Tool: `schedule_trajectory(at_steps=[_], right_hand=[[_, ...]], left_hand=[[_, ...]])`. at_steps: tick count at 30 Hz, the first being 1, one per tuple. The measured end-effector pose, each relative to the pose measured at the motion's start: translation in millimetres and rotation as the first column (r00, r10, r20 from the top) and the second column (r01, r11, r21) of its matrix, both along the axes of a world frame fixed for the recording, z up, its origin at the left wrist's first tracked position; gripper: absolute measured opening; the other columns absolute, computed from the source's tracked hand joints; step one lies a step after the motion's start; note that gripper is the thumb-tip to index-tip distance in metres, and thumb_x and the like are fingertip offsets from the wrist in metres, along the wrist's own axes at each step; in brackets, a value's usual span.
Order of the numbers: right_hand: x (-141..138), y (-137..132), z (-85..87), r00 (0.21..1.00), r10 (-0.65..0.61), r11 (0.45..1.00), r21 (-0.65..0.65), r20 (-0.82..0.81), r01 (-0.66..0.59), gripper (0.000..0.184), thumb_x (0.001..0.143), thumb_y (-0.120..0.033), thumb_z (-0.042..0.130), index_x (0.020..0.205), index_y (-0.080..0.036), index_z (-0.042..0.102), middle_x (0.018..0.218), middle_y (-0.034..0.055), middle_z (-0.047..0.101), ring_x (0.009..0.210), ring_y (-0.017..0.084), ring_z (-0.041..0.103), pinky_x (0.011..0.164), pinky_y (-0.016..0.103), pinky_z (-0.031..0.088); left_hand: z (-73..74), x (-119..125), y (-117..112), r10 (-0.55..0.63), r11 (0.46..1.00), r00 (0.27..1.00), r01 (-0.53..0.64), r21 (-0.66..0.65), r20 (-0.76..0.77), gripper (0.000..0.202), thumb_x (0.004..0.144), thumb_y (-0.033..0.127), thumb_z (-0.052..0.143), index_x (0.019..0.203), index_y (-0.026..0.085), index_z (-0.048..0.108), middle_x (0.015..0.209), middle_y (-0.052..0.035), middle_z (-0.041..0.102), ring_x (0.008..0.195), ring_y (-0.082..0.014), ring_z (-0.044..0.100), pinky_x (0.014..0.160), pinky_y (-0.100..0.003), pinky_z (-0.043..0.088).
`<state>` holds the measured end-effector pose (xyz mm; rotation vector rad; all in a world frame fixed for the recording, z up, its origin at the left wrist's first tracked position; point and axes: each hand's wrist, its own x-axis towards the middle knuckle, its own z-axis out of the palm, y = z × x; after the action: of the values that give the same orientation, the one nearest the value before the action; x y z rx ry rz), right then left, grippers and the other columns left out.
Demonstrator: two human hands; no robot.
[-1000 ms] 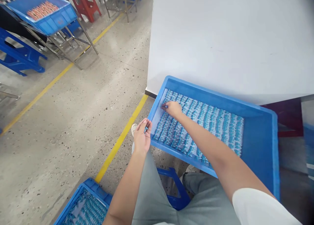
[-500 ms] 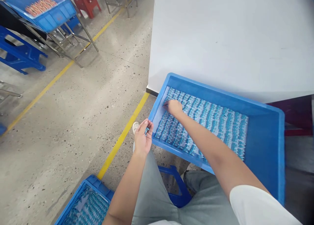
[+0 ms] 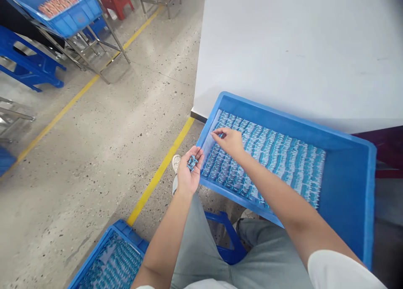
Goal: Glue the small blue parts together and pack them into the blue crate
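My left hand (image 3: 189, 173) is palm up at the left rim of a large blue plastic crate (image 3: 343, 188). Its fingers are loosely cupped around a few small blue-and-dark pieces (image 3: 192, 163), too small to name. Inside the crate, similar small blue pieces (image 3: 277, 154) lie in close rows on a pale sheet (image 3: 209, 143). Above the left end of these rows is my right hand (image 3: 229, 141), thumb and fingertips pinched together. Whatever sits in that pinch, if anything, cannot be made out.
A white panel (image 3: 292, 49) rises behind the crate. At lower left, another blue crate (image 3: 122, 226) holds rows of blue pieces. A blue stool (image 3: 231, 243) is by my legs. Across the yellow floor line stands a crate (image 3: 75, 20) of orange pieces on a metal frame.
My left hand has opened from a pinch to a cupped palm, showing the blue pieces. My right hand has lifted slightly from the rows, still pinched. The view has shifted slightly.
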<state>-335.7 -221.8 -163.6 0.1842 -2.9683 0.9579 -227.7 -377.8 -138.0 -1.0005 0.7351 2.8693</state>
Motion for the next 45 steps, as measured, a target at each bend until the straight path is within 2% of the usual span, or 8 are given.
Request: schedule_trajectory(at_steps=[4, 8, 12, 19, 31, 38, 42, 45], right_hand=[[57.0, -11.5, 35.0, 0.975, 0.192, 0.918, -0.330, -0.111, -0.219, 0.022, 0.085, -0.042, 0.063, 0.096, -0.026, 0.074, 0.085, 0.0024, 0.073, 0.056, 0.013, 0.058, 0.059, 0.028, 0.051], [77.2, -21.5, 41.6, 0.913, 0.386, 0.828, -0.386, -0.131, -0.406, 0.028, 0.087, -0.035, 0.064, 0.113, -0.029, 0.069, 0.108, 0.0041, 0.070, 0.064, 0.013, 0.060, 0.065, 0.029, 0.054], [67.7, -24.9, 37.1, 0.891, 0.436, 0.799, -0.404, -0.122, -0.446, 0.019, 0.090, -0.032, 0.060, 0.103, -0.027, 0.073, 0.098, 0.0046, 0.071, 0.079, 0.016, 0.065, 0.073, 0.029, 0.053], [59.4, -19.6, 40.1, 0.908, 0.410, 0.790, -0.532, 0.089, -0.305, 0.013, 0.079, -0.034, 0.073, 0.086, -0.023, 0.076, 0.081, 0.0012, 0.074, 0.068, 0.014, 0.067, 0.065, 0.025, 0.053], [63.9, -13.7, 30.7, 0.972, 0.065, 0.579, -0.802, 0.224, 0.146, 0.026, 0.069, -0.039, 0.081, 0.087, -0.021, 0.077, 0.079, 0.0039, 0.075, 0.068, 0.019, 0.070, 0.065, 0.034, 0.061], [70.3, -7.0, 30.3, 0.996, 0.086, 0.739, -0.671, 0.013, -0.055, 0.016, 0.078, -0.038, 0.075, 0.086, -0.023, 0.076, 0.087, 0.0041, 0.075, 0.079, 0.019, 0.070, 0.069, 0.032, 0.059], [65.6, 5.0, 30.9, 0.948, 0.291, 0.853, -0.413, -0.131, -0.320, 0.016, 0.087, -0.035, 0.064, 0.094, -0.026, 0.075, 0.095, 0.0042, 0.074, 0.087, 0.018, 0.069, 0.079, 0.033, 0.057], [54.5, 13.7, 34.7, 0.870, 0.481, 0.839, -0.231, -0.110, -0.493, 0.021, 0.093, -0.035, 0.056, 0.099, -0.027, 0.074, 0.095, 0.0047, 0.073, 0.087, 0.018, 0.068, 0.080, 0.031, 0.054]], left_hand=[[-1.0, -3.1, 3.5, -0.025, 1.000, 0.999, 0.025, -0.010, -0.023, 0.024, 0.084, 0.024, 0.058, 0.100, 0.012, 0.072, 0.112, -0.0127, 0.069, 0.105, -0.0204, 0.066, 0.096, -0.031, 0.050], [-2.2, -4.9, 6.9, -0.063, 0.997, 0.997, 0.062, -0.046, -0.033, 0.026, 0.085, 0.027, 0.056, 0.099, 0.013, 0.072, 0.115, -0.0124, 0.068, 0.108, -0.0201, 0.064, 0.092, -0.028, 0.050], [-1.6, -4.7, 9.7, -0.086, 0.994, 0.996, 0.085, -0.064, -0.020, 0.025, 0.084, 0.027, 0.057, 0.098, 0.014, 0.073, 0.115, -0.0124, 0.068, 0.110, -0.0202, 0.063, 0.090, -0.026, 0.049], [-1.0, -7.6, 13.4, -0.097, 0.995, 0.995, 0.097, -0.021, -0.037, 0.023, 0.083, 0.025, 0.056, 0.094, 0.013, 0.073, 0.106, -0.0112, 0.070, 0.095, -0.0169, 0.065, 0.084, -0.026, 0.051], [1.0, -6.8, 15.9, -0.098, 0.984, 0.994, 0.089, 0.154, 0.050, 0.013, 0.081, 0.023, 0.064, 0.088, 0.013, 0.070, 0.082, -0.0065, 0.067, 0.074, -0.0127, 0.065, 0.064, -0.022, 0.054], [2.0, -3.5, 22.2, -0.091, 0.995, 0.995, 0.089, -0.047, -0.041, 0.015, 0.075, 0.015, 0.074, 0.090, 0.013, 0.072, 0.088, -0.0046, 0.071, 0.082, -0.0096, 0.067, 0.081, -0.020, 0.053], [-3.6, -1.7, 25.1, -0.084, 0.979, 0.996, 0.080, -0.185, -0.011, 0.025, 0.068, 0.015, 0.080, 0.092, 0.011, 0.073, 0.087, -0.0057, 0.073, 0.079, -0.0115, 0.069, 0.090, -0.028, 0.051], [-7.3, -0.5, 24.5, -0.122, 0.960, 0.992, 0.124, -0.253, 0.022, 0.031, 0.064, 0.018, 0.083, 0.093, 0.011, 0.074, 0.086, -0.0069, 0.074, 0.078, -0.0140, 0.069, 0.093, -0.034, 0.051]])
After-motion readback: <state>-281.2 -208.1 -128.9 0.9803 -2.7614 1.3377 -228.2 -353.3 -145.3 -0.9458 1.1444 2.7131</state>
